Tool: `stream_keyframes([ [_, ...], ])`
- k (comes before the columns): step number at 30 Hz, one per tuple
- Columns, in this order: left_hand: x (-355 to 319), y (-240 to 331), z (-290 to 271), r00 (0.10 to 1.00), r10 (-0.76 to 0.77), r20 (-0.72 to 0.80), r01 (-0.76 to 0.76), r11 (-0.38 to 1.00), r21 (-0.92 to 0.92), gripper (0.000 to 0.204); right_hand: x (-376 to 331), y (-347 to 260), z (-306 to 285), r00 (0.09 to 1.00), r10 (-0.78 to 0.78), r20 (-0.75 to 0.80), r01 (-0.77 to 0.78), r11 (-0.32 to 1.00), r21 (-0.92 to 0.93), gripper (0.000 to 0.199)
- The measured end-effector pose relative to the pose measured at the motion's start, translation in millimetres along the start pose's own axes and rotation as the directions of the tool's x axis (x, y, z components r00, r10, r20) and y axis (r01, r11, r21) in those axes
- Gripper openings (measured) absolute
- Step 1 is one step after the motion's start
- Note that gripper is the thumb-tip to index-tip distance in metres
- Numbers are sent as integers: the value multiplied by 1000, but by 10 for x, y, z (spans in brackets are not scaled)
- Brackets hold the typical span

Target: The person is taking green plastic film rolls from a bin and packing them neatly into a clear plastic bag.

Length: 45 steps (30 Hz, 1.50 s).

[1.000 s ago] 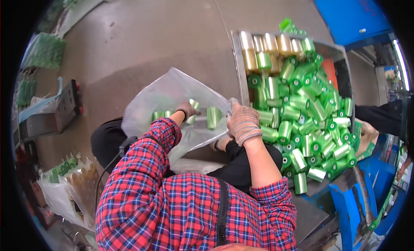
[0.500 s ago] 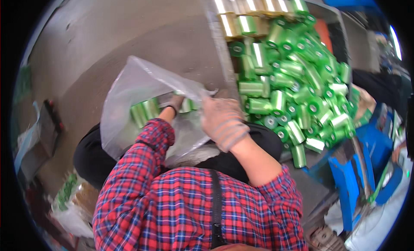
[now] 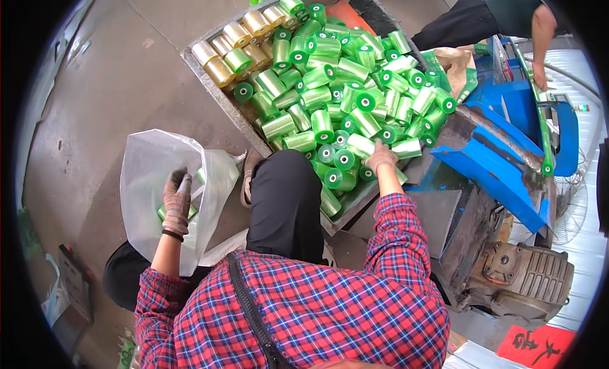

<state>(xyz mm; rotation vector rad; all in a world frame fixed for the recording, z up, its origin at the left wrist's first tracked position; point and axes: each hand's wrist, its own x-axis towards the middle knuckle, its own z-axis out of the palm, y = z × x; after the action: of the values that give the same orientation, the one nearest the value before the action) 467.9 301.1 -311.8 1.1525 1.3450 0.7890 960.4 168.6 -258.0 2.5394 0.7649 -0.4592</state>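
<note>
A shallow metal tray (image 3: 216, 90) on the floor is heaped with green film rolls (image 3: 330, 96) and a few yellowish rolls (image 3: 228, 45) at its far left corner. My right hand (image 3: 380, 156), gloved, rests on the pile at its near edge, fingers around a green roll (image 3: 398, 151). My left hand (image 3: 176, 201), also gloved, grips the rim of a clear plastic bag (image 3: 149, 178) that holds a few green rolls (image 3: 190, 210), held open beside my left knee.
Another person (image 3: 501, 13) stands at the top right, a hand on a blue machine (image 3: 507, 159). A grey motor (image 3: 514, 280) sits at the lower right. Bare concrete floor (image 3: 127, 83) lies to the left. A red sheet (image 3: 539, 347) lies at the bottom right.
My right hand left the bag's rim and reached right onto the roll pile. The view swung so the tray now sits ahead of me; my left hand still holds the bag.
</note>
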Motion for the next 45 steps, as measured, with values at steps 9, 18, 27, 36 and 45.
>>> stream_keyframes([
  [9,-340,2163,1217,415,736,535,-837,78,542,67,-800,-648,-1048,855,-364,-370,487,808,330,71],
  [18,-212,1568,382,894,438,92,-442,831,339,78,-625,-889,-159,885,-355,-300,431,869,242,72],
  [27,412,-1019,-554,782,-617,-93,583,670,459,81,-196,-272,528,932,-197,-303,291,906,306,67],
  [36,691,-2438,44,673,-739,-23,427,362,828,62,-1710,-400,-664,677,-654,-338,-294,-661,690,84],
  [45,-551,231,-783,470,-783,408,-586,68,807,64,-2526,-2582,-715,289,-940,183,-377,64,924,79],
])
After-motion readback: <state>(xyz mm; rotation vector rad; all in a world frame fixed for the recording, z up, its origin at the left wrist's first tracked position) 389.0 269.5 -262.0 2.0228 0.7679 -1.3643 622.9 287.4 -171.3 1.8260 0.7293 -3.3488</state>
